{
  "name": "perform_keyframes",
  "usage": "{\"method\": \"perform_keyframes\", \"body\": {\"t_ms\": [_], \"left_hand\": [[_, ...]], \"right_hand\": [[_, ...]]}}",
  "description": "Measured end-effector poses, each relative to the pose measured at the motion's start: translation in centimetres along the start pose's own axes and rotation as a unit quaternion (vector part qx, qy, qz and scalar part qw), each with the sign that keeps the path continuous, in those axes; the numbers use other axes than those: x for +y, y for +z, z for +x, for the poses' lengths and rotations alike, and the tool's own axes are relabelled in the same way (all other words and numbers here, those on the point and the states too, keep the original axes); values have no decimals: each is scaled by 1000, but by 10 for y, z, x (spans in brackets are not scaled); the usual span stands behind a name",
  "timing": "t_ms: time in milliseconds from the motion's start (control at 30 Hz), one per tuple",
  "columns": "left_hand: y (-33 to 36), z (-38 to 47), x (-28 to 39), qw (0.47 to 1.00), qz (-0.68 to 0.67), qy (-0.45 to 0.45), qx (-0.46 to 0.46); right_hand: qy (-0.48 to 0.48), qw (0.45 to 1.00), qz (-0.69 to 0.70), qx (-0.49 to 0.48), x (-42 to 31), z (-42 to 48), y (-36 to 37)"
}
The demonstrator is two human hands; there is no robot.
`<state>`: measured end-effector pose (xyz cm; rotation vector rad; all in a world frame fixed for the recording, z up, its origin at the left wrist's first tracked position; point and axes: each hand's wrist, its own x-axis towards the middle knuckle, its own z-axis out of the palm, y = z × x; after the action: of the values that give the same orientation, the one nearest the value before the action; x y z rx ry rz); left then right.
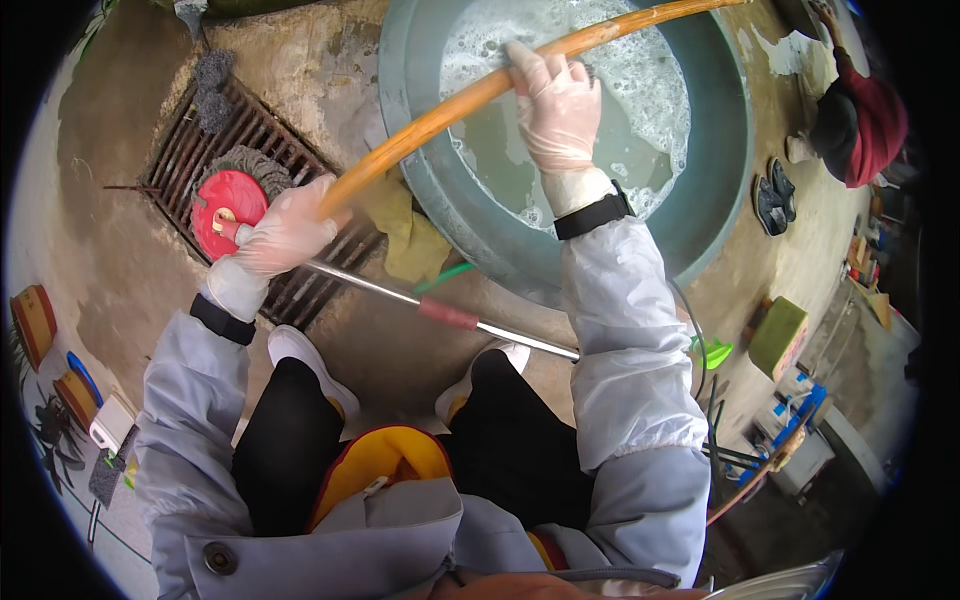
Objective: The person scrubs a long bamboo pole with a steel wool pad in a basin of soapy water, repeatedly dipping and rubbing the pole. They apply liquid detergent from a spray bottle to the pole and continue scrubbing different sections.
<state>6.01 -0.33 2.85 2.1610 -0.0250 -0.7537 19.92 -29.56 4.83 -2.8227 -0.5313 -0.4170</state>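
A long curved wooden pole (442, 120) slants across the view, its upper part over a large grey-green round tub (720, 150) of cloudy, sudsy water. My left hand (289, 229), in a thin whitish glove, grips the pole's lower end. Gloved likewise, my right hand (556, 109) is closed around the pole above the water. Just beside my left hand, a mop with a red round head plate (229, 212) and grey strands lies on a rusty metal drain grate (300, 300). A metal handle with a red sleeve (448, 313) runs low across the floor. The pole's far tip reaches the top right.
Yellowish cloth (412, 244) lies between grate and tub. Another person (870, 124) in dark red is at the upper right, near dark shoes (774, 196). A green stool-like block (778, 337) stands right; plant pots (34, 326) stand left. My shoes are below the grate.
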Motion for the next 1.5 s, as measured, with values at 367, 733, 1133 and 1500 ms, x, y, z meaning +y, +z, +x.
{"method": "perform_keyframes", "body": {"t_ms": [367,733,1133,1500], "left_hand": [[-8,4,8,970,-211,-48,-110],[16,-7,24,951,250,1,182],[-3,-1,-7,981,-180,-45,-60],[-17,1,5,913,-314,-199,-167]], "right_hand": [[-194,978,26,-67,-48,-36,10],[27,992,-12,123,67,27,51],[-105,994,22,-1,14,-11,39],[-230,963,93,-102,-80,-40,13]]}}
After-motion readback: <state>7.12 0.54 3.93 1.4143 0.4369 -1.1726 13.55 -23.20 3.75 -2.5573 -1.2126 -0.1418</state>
